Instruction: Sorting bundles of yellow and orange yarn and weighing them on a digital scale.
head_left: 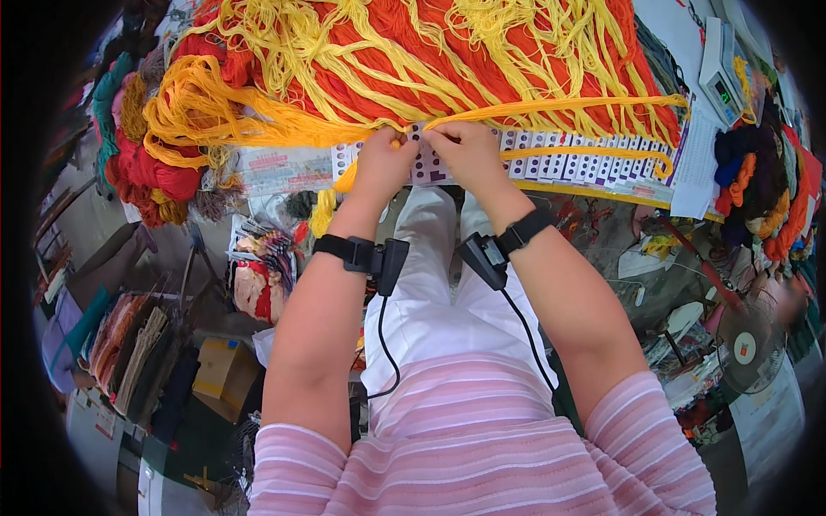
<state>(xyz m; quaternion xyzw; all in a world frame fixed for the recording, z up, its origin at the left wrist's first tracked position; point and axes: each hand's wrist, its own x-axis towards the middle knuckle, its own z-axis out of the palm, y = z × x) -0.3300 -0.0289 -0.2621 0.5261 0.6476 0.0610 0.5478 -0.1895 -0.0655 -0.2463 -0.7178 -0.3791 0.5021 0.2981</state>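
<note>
My left hand and my right hand meet at the table's front edge, both pinching a bundle of golden-yellow yarn. The strand runs right from my right hand along the table and loops back at the far end. A short tail of the same yarn hangs below my left hand. Under my hands lies a long white card strip with rows of small coloured sample squares. Behind it is a big heap of red-orange and pale yellow yarn. Black wrist straps with small devices sit on both forearms.
An orange-yellow skein lies at the left of the heap, with red skeins beside it. A small white scale stands at the right rear. Dark, orange and red skeins pile at the right. A cardboard box and a fan stand on the floor.
</note>
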